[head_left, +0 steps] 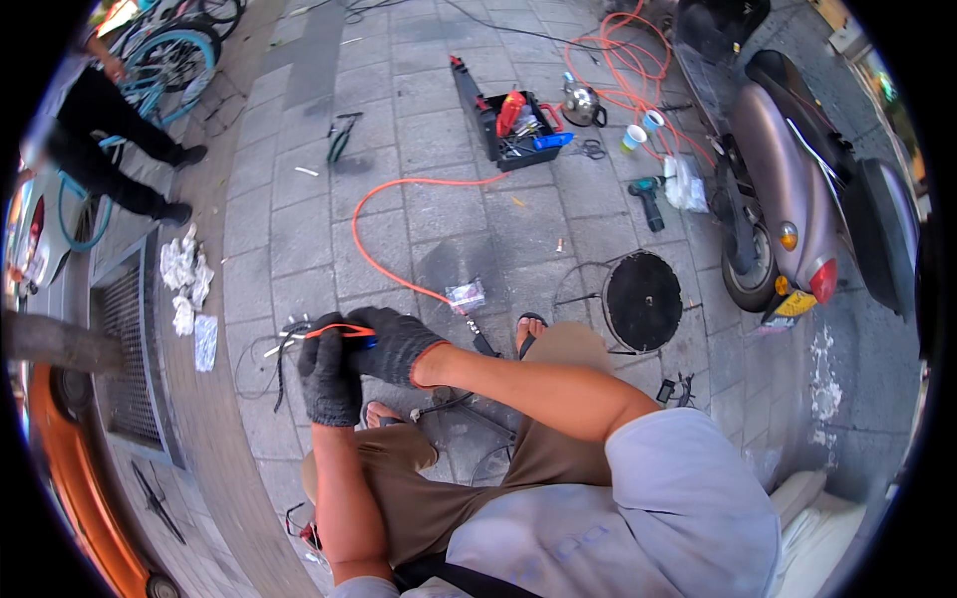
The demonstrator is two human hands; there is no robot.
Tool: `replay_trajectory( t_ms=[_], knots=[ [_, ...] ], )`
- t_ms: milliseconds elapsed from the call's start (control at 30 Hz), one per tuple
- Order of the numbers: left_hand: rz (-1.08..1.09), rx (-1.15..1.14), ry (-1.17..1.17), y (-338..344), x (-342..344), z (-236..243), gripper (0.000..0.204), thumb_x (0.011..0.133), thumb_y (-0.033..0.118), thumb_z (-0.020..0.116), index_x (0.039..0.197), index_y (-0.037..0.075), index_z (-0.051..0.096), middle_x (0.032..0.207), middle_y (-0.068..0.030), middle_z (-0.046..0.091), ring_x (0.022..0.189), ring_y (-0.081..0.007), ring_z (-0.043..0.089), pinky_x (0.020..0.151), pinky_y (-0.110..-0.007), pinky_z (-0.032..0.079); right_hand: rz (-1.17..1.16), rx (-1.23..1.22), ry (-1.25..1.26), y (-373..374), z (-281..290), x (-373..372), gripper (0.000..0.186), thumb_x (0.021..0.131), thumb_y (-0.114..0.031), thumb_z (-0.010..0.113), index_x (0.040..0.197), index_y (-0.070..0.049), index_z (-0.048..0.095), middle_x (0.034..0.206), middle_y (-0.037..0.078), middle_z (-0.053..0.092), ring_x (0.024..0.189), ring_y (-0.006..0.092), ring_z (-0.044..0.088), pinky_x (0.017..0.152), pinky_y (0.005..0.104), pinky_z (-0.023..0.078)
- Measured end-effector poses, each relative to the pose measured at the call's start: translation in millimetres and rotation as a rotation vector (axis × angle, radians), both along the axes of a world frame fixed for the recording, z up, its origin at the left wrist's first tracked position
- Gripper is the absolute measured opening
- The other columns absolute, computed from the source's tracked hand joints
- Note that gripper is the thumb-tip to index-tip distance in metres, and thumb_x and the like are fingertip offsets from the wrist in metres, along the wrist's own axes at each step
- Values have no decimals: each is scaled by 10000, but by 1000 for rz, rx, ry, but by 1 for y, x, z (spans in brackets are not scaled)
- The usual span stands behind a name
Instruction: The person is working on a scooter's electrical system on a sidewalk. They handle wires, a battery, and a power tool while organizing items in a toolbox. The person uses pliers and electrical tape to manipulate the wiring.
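My left hand [331, 384] and my right hand [397, 347], both in dark grey knit gloves, are close together in front of my left leg, fingers closed. Between them are a thin orange piece [349, 328] and a small blue item; I cannot tell exactly what they are. Thin black and white cables [286, 344] hang beside my left hand. On the paving beyond them lie a small clear packet [466, 294] and an orange hose [364, 249]. Below my hands, between my sandalled feet, are more black parts and cables, partly hidden.
An open toolbox [531, 149], metal kettle [582, 105], two cups [634, 138], drill [650, 204] and black disc [642, 299] lie ahead-right. A scooter [786, 199] stands right. At left are a standing person [115, 130], bicycles [164, 65], a grate [125, 339], crumpled white material [186, 274] and an orange car [70, 468].
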State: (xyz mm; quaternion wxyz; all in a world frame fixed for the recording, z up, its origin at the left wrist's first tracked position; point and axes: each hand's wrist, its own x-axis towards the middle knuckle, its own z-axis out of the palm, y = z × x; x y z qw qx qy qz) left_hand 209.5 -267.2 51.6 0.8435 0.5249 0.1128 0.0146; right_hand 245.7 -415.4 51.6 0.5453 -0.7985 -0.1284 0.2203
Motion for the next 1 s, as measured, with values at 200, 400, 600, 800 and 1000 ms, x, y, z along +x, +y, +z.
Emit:
replay_trajectory(
  t_ms=[200, 400, 600, 800, 1000],
  knots=[
    [235, 707, -69, 30, 20, -21, 360, 1027, 275, 578, 1246, -5, 631, 952, -48, 656, 852, -143, 621, 788, -309, 532, 231, -188, -13, -1, 15, 10, 357, 849, -279, 611, 1140, -82, 673, 1072, 225, 689, 996, 411, 657, 874, 490, 510],
    [277, 580, -75, 5, 19, -6, 407, 1008, 309, 603, 1258, -12, 617, 889, -31, 650, 772, -115, 582, 688, -280, 478, 336, -223, 32, 1, 17, 1, 372, 819, -238, 647, 1153, -78, 680, 1088, 225, 699, 1020, 386, 676, 874, 473, 521],
    [270, 315, -64, 10, 12, -8, 433, 1015, 341, 577, 1328, 41, 572, 867, -4, 592, 775, -113, 558, 672, -286, 475, 135, -124, -66, -15, 33, -14, 416, 809, -255, 701, 1149, -23, 650, 1041, 235, 705, 989, 389, 685, 846, 468, 533],
    [202, 59, -33, 10, 6, 1, 462, 991, 269, 602, 1402, 79, 515, 814, 0, 551, 751, -125, 542, 701, -310, 478, 146, -145, -66, -42, 36, -19, 423, 813, -283, 691, 1157, -42, 637, 1051, 223, 702, 996, 392, 675, 863, 469, 525],
    [-165, -185, -194, -12, -4, 18, 529, 998, 259, 544, 1458, 28, 425, 665, 31, 328, 612, -111, 351, 660, -307, 370, 266, 16, -3, -70, 41, -26, 486, 778, -306, 751, 1177, -51, 641, 1015, 181, 712, 913, 333, 706, 738, 442, 557]
  ],
)
